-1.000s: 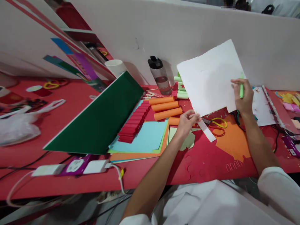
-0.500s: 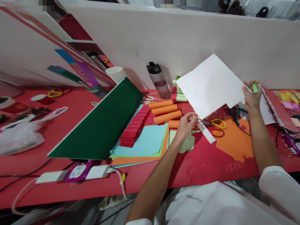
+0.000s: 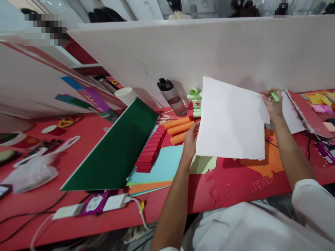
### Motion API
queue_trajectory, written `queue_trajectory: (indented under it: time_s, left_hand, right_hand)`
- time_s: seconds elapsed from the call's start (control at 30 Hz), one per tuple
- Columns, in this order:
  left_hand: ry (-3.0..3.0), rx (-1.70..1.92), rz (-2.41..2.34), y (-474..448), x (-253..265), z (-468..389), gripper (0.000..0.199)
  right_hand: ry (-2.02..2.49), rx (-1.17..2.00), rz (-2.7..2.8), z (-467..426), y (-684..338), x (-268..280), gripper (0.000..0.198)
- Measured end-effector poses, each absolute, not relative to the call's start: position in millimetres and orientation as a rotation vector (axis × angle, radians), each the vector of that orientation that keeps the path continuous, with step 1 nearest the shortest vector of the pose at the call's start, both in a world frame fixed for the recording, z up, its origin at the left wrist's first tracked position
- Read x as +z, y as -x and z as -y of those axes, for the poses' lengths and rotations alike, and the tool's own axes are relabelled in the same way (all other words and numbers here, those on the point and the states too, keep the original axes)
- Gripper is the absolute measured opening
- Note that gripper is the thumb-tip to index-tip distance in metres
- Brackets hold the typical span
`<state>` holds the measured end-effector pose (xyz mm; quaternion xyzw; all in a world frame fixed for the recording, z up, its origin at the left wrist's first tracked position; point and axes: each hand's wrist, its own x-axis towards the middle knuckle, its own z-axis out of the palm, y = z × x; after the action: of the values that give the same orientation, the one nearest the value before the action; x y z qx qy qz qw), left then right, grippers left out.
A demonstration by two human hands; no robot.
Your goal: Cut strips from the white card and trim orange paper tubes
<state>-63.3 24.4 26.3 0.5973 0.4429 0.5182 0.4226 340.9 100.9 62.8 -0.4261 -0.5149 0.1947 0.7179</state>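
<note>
A large white sheet [image 3: 231, 120] is held up over the table, its uneven lower edge toward me. My left hand [image 3: 191, 141] grips its left edge, with the fingers partly hidden behind it. On the opposite side, my right hand [image 3: 273, 106] pinches the sheet's right edge and also holds a small green tool [image 3: 274, 97], whose exact kind I cannot make out. Just left of the sheet lie several orange paper rolls [image 3: 180, 129]. Beneath it, an orange paper piece [image 3: 274, 158] and a pale green paper piece [image 3: 204, 164] are partly covered.
A green board [image 3: 112, 150] leans at the left beside folded red paper strips [image 3: 150, 150] and light blue paper [image 3: 167, 164]. A water bottle [image 3: 172, 97] stands by the white partition [image 3: 157, 52]. A power strip [image 3: 96, 204] with cables lies along the front edge.
The white sheet has turned and come lower and nearer. My left hand has moved from its bottom corner to its left edge. The sheet now hides the scissors and the narrow white strip.
</note>
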Motion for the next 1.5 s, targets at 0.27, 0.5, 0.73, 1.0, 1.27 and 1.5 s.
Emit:
queue_trajectory:
  time_s: [0.27, 0.5, 0.73, 1.0, 1.27, 1.5]
  left_hand:
    - [-1.171, 1.108, -0.943, 93, 31, -29, 0.074]
    - [-1.074, 1.422, -1.045, 93, 31, -35, 0.071]
    - [-1.057, 1.467, -1.086, 103, 23, -44, 0.069]
    - [-1.11, 1.414, -1.124, 101, 5, -51, 0.061]
    - [-1.109, 1.384, -1.148, 102, 3, -51, 0.059]
    - [-1.114, 1.377, -1.17, 109, -1, -52, 0.054]
  right_hand:
    - [0.987, 0.289, 1.295, -102, -305, 50, 0.039]
    - [1.035, 0.153, 1.212, -107, -301, 46, 0.05]
    - [0.986, 0.483, 1.299, -85, -266, 64, 0.058]
    - [0.896, 0.859, 1.451, -44, -208, 64, 0.043]
    - [0.994, 1.048, 1.613, -17, -189, 7, 0.032]
    - [1.009, 1.0, 1.447, -21, -192, 1, 0.031]
